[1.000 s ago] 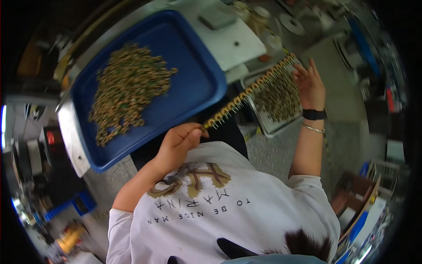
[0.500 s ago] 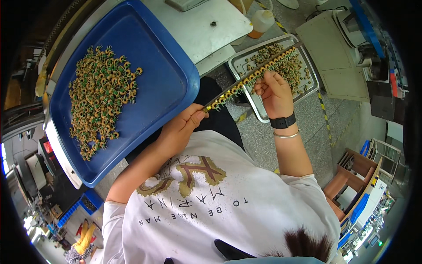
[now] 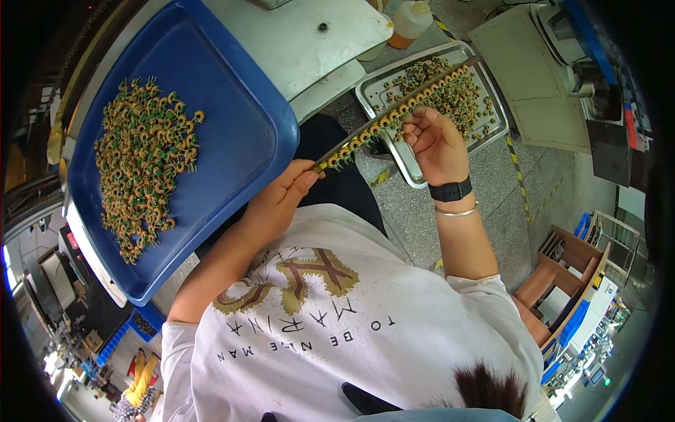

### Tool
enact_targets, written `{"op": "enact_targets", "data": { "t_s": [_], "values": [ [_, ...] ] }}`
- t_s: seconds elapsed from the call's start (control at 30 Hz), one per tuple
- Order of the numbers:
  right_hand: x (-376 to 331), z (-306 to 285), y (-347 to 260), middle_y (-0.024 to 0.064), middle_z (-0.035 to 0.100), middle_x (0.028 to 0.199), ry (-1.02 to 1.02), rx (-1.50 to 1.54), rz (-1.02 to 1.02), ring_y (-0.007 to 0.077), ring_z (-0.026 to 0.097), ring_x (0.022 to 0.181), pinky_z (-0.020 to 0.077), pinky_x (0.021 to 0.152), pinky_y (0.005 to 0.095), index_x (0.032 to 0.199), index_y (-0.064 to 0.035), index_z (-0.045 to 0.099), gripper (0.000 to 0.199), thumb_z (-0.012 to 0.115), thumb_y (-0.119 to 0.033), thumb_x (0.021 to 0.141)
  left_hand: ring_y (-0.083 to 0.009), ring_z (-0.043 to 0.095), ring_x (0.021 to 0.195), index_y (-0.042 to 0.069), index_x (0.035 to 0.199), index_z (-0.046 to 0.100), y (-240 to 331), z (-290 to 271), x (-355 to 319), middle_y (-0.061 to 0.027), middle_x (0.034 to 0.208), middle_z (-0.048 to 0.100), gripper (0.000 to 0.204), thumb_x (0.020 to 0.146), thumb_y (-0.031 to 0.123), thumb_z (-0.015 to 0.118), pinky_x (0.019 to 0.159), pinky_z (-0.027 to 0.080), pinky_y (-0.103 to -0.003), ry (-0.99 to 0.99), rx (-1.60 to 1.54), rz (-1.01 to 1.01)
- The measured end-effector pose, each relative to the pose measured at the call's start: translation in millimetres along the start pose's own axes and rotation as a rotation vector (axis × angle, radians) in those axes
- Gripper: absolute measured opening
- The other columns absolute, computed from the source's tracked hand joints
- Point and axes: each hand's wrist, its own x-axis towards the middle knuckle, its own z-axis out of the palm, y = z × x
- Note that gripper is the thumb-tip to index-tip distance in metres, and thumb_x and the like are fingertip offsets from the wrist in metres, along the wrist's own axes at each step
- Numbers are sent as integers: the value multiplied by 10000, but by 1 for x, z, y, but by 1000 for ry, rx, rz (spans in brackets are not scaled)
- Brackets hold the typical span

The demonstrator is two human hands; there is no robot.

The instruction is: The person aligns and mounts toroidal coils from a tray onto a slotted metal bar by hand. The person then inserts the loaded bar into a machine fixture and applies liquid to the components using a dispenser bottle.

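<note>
My left hand [image 3: 285,193] grips the near end of a long narrow metal strip [image 3: 443,72], thumb on top. The strip slants up to the right, away from me. Along its lower side sits a row of small toothed yellow-brown rings [image 3: 362,136] with green wire ends sticking out. My right hand [image 3: 439,148], with a black watch and a bangle on its wrist, is at the row's middle. Its fingers are curled in close beside the wires; what they pinch, if anything, is hidden. At left, a blue tray [image 3: 235,105] holds a heap of similar ringed parts [image 3: 144,165].
Beyond the strip, a metal tray [image 3: 498,116] holds many small parts. A white table top [image 3: 330,53] lies between the trays, with a plastic bottle of orange liquid [image 3: 410,24] behind. A grey cabinet [image 3: 524,81] stands right; wooden shelving [image 3: 559,281] is lower right.
The trays and strip have shifted slightly left in view. My right hand's curled fingers have drawn slightly down from the strip, and my left hand still grips its end.
</note>
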Motion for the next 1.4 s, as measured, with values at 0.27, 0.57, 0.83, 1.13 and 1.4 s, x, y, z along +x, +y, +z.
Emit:
{"op": "enact_targets", "data": {
  "t_s": [0.27, 0.57, 0.83, 1.13, 1.4],
  "values": [
    [-3, 17, -4, 120, 585, 789, -37, -19, -16, 192, 574, 694, 465, 608, 285, 826, 1, 531, 124, 490, -115, 838, -116, 531, 837, -4, 1060, 553, -2, -8, -10, -55, 957, 613, 240, 905, 163, 477, 762, 415, -239, -6, 69, 24],
    [-2, 23, -3, 107, 564, 719, 19, -103, -13, 186, 562, 638, 446, 560, 277, 774, 0, 522, 86, 486, -68, 811, -148, 544, 792, -2, 1002, 574, 4, -13, -11, -90, 864, 603, 228, 897, 180, 486, 734, 422, -261, -41, 194, 25],
    [-4, 27, -3, 108, 566, 701, 49, -137, 3, 184, 561, 621, 437, 542, 271, 770, -5, 525, 73, 487, -58, 802, -185, 538, 755, 14, 1020, 567, 7, -15, -17, -90, 812, 579, 230, 897, 190, 486, 702, 421, -274, 13, 348, 138],
    [-3, 20, -1, 151, 596, 815, 41, -67, 35, 202, 573, 687, 462, 561, 269, 885, 35, 534, 263, 448, -210, 846, -68, 344, 573, 28, 912, 577, 0, -7, -16, 28, 607, 356, 212, 914, 197, 449, 554, 324, -215, 20, -146, -86],
    [-9, 25, 10, 103, 583, 829, 9, -275, -20, 179, 567, 713, 467, 562, 258, 986, 13, 535, 251, 466, -188, 853, -32, 261, 519, 8, 944, 571, -4, -5, -14, 67, 574, 307, 269, 936, 217, 401, 487, 230, -180, 64, -202, -56]
  ]
}}
